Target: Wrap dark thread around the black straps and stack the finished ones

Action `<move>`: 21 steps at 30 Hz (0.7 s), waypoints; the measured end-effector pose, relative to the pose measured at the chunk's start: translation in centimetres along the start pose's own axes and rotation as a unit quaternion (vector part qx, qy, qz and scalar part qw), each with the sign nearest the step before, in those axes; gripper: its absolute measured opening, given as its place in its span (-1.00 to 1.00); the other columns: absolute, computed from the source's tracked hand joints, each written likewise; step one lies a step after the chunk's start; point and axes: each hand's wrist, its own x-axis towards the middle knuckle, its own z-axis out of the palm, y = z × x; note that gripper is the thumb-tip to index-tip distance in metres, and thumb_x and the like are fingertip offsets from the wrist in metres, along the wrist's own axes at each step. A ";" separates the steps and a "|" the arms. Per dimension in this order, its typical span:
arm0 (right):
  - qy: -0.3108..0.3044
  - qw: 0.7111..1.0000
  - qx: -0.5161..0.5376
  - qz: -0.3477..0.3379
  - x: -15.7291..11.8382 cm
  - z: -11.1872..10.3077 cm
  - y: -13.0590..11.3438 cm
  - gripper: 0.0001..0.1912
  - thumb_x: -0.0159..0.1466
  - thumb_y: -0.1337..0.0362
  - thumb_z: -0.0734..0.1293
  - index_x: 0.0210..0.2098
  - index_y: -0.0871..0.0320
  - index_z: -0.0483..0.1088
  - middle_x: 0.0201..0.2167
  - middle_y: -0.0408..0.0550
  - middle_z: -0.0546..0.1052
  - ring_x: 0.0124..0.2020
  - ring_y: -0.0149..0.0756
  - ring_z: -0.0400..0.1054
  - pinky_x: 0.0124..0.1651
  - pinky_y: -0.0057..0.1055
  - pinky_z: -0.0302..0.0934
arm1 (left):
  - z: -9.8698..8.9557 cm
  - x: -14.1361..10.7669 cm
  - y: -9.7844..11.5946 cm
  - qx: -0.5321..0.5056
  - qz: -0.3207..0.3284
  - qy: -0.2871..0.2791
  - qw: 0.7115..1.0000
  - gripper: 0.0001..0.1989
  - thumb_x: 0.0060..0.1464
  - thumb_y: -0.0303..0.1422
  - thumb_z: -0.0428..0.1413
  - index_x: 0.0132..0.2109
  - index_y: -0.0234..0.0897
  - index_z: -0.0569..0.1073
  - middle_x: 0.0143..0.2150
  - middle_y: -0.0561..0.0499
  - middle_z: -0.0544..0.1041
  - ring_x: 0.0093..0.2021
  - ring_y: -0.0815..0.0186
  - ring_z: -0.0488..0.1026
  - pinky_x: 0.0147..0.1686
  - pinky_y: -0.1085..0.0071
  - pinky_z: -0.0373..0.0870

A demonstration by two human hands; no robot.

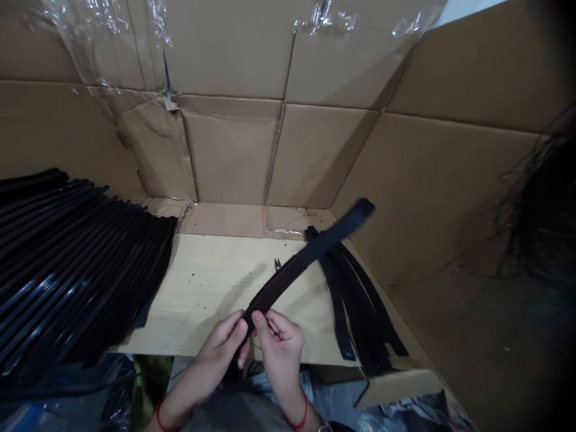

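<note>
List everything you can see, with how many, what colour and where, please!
Held strip: one, black and dark brown, centre
Table: one, pale, middle
Strip pile: too many to count, dark, left
Loose strips: several overlapping, black, table's right
Snips: one, dark, partly hidden behind held strip
Specks: many, dark, on table
Cardboard walls: several panels, brown, back and sides
Clear tape: several pieces, shiny, upper cardboard
Cardboard flap: one, brown, lower right
Cloth: one, green, lower left
Dark tangle: one, black, right edge, unclear
Wristbands: two, red, one per wrist
Left hand: one, gripping held strip
Right hand: one, gripping held strip
</note>
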 end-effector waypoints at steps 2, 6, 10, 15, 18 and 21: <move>-0.029 1.000 0.011 0.003 0.6 -0.4 0.1 -0.57 0.18 -0.01 0.38 -0.57 0.22 0.38 -0.71 -0.14 0.32 -0.68 -0.44 0.15 -0.63 -0.53 0.01 | 0.1 0.0 0.1 0.038 0.034 0.043 0.998 -0.56 0.14 0.02 0.00 -0.40 -0.30 0.30 -0.61 0.14 0.29 -0.61 0.53 0.19 -0.56 0.57 0.11; -0.128 0.987 0.075 0.058 1.0 -1.2 0.0 -0.57 0.17 -0.06 0.39 -0.41 0.26 0.47 -0.66 -0.14 0.37 -0.65 -0.46 0.16 -0.59 -0.55 0.06 | -0.1 -0.3 -0.4 -0.066 0.007 0.020 0.998 -0.56 0.14 0.03 -0.01 -0.41 -0.29 0.29 -0.69 0.19 0.22 -0.71 0.55 0.09 -0.67 0.59 0.06; -0.218 0.963 0.139 0.074 0.9 -1.6 -0.4 -0.52 0.08 -0.06 0.46 -0.24 0.24 0.53 -0.60 -0.11 0.44 -0.59 -0.38 0.30 -0.51 -0.50 0.20 | -1.0 0.2 -0.9 -0.186 -0.100 -0.152 0.966 -0.49 0.03 0.14 0.01 -0.40 -0.27 0.31 -0.79 0.25 0.07 -0.83 0.53 -0.09 -0.82 0.57 -0.09; -0.068 0.997 -0.013 -0.016 0.9 -1.3 -0.5 -0.66 0.22 0.06 0.37 -0.42 0.26 0.51 -0.69 -0.16 0.29 -0.62 -0.40 0.22 -0.57 -0.52 0.14 | -0.7 0.7 -0.1 -0.026 -0.006 -0.069 0.997 -0.49 0.02 0.13 0.06 -0.28 -0.30 0.38 -0.62 0.11 0.35 -0.64 0.46 0.24 -0.62 0.57 0.17; -0.053 0.999 -0.003 0.001 1.2 -1.1 -0.5 -0.66 0.21 0.05 0.37 -0.45 0.25 0.46 -0.66 -0.15 0.31 -0.54 -0.36 0.29 -0.50 -0.51 0.19 | -0.4 0.6 0.0 0.046 0.059 0.076 0.994 -0.55 0.00 0.03 0.15 -0.23 -0.30 0.39 -0.46 0.09 0.38 -0.48 0.48 0.25 -0.50 0.59 0.15; -0.102 0.994 0.019 0.034 1.1 -1.1 -0.4 -0.58 0.16 0.01 0.41 -0.56 0.24 0.35 -0.69 -0.17 0.28 -0.60 -0.39 0.29 -0.59 -0.56 0.11 | -0.7 0.5 -0.6 -0.059 -0.081 -0.055 0.993 -0.41 -0.04 0.21 0.03 -0.31 -0.31 0.35 -0.62 0.20 0.16 -0.66 0.54 -0.02 -0.66 0.57 -0.10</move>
